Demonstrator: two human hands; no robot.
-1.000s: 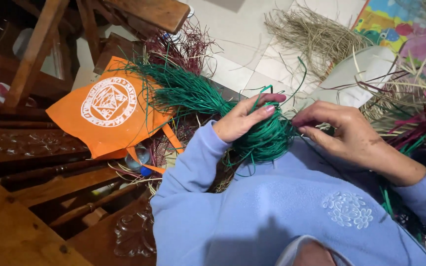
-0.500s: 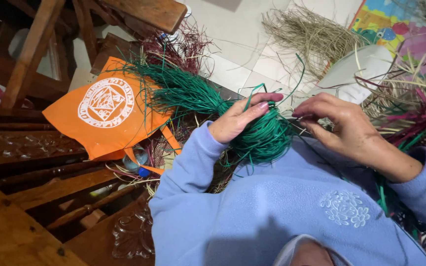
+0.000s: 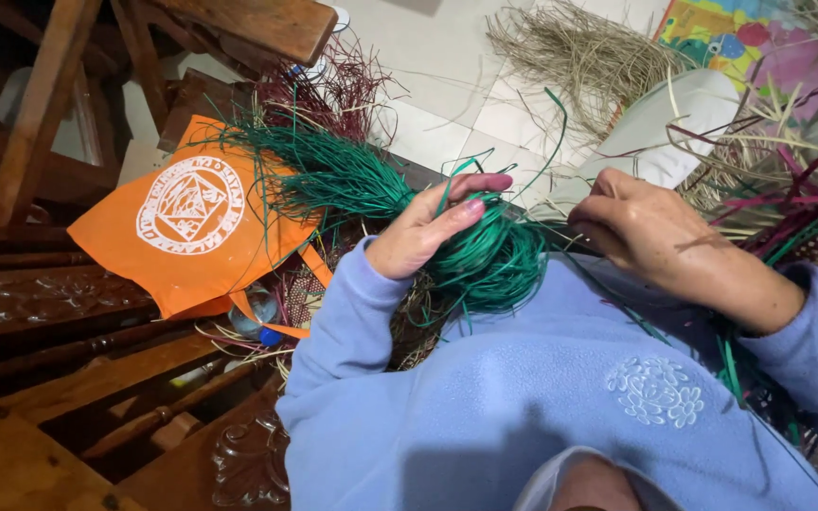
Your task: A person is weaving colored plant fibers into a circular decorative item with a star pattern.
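Left hand [image 3: 428, 232] lies over a bundle of green fibre strands [image 3: 485, 260], fingers stretched across the top and thumb under, a loose grip that seems to pin the bunch against the lap so it can't spring apart; the bundle sits on the blue fleece top [image 3: 542, 397], its long tail fanning up-left over the orange cloth bag [image 3: 196, 222]; right hand [image 3: 646, 232] is half-curled just beside the bundle's right end, fingertips hidden, so I cannot tell whether it pinches a strand or is released; bag is flat, orange, with a round white emblem in its middle, lying on dark carved wooden furniture [image 3: 40, 293]; pale straw heap [image 3: 579, 47] on the tiled floor above; maroon fibres [image 3: 333, 90] near the bag's top; colourful printed mat [image 3: 740, 38] top right; mixed dyed strands [image 3: 788, 180] beside the right forearm.
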